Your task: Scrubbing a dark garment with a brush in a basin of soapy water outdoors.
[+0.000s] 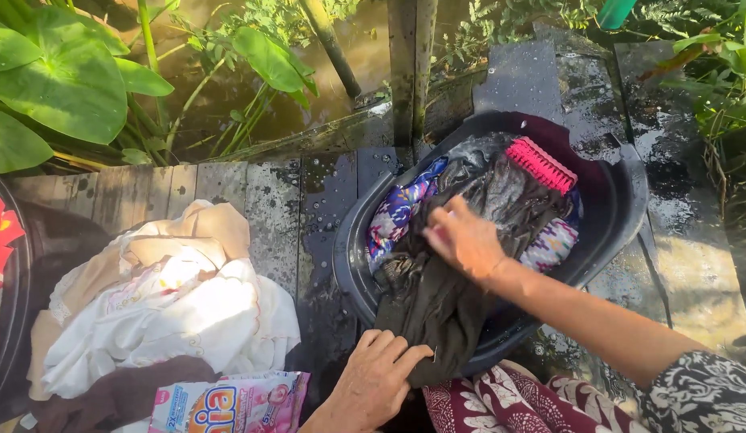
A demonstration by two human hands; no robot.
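Right hand [463,238] pressing flat on wet dark cloth [437,297] draped over black plastic basin [622,200] rim, left hand [377,377] gripping its hanging end, pink scrub brush [540,164] inside, white laundry pile [164,313] on wet plank dock [269,200].

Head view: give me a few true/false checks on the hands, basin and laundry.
1. The right hand rests on the dark wet cloth in the black basin. True.
2. The scrub brush is blue. False: it is pink, lying on the clothes at the far side of the basin.
3. The left hand grips the part of the dark cloth that hangs over the basin's near rim. True.
4. The pile of white and cream clothes is inside the basin. False: it lies on the wet wooden planks to the left of it.
5. The pink detergent packet lies at the near edge, below the pile. True.
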